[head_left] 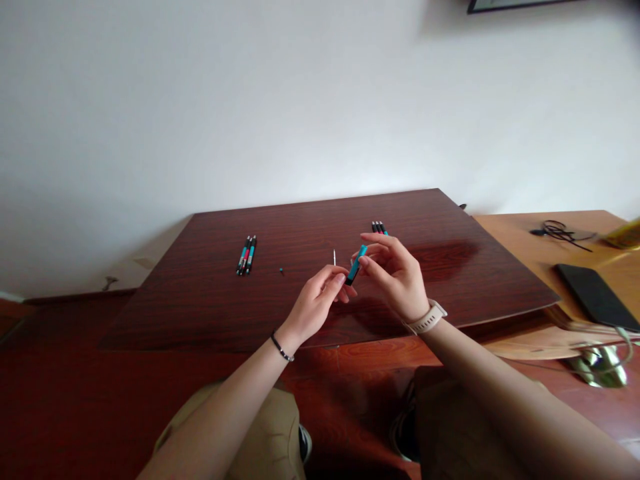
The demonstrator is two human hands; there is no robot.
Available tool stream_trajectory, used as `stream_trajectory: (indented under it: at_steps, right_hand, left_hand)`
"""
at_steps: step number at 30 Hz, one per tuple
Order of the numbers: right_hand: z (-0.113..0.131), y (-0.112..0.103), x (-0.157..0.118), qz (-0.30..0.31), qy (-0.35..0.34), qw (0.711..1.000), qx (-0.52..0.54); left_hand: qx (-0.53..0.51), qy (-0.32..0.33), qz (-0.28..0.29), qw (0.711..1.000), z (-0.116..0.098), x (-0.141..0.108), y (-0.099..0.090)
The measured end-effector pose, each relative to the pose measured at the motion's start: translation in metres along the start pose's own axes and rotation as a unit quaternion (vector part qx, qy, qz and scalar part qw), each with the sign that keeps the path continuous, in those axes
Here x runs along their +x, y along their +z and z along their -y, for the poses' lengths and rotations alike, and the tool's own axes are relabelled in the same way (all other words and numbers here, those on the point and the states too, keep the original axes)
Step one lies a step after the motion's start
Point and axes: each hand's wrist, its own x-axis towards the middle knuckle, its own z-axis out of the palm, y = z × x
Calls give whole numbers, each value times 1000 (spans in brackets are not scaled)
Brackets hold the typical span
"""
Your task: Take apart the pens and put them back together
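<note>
Above the front half of the dark wooden table (300, 227), a teal and black pen barrel (356, 264) is held between both hands. My left hand (320, 297) pinches its lower black end. The fingers of my right hand (395, 273) are closed on its upper teal part. Just behind my left hand lies a thin whitish pen part (335, 257). A tiny teal and dark piece (281, 270) rests farther left. Several pens (247, 255) with black, teal and pink parts lie together at the left. Another group of pens (379, 227) is partly hidden behind my right hand.
On the lighter wooden table (525, 247) at the right are a coiled black cable (560, 231), a black phone-like device (595, 297) with a pale cable, and a yellow object (625, 235). A white wall (300, 107) stands behind.
</note>
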Motion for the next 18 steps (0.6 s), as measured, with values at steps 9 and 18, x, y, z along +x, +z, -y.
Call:
stream_trajectory:
  at_steps: [9, 18]
  right_hand:
    - [17, -3, 0, -17, -7, 999, 32]
    - [-7, -9, 12, -68, 91, 983, 142]
  left_hand:
    - [274, 48, -195, 941, -1, 12, -63]
    - [542, -63, -193, 816, 13, 8, -108]
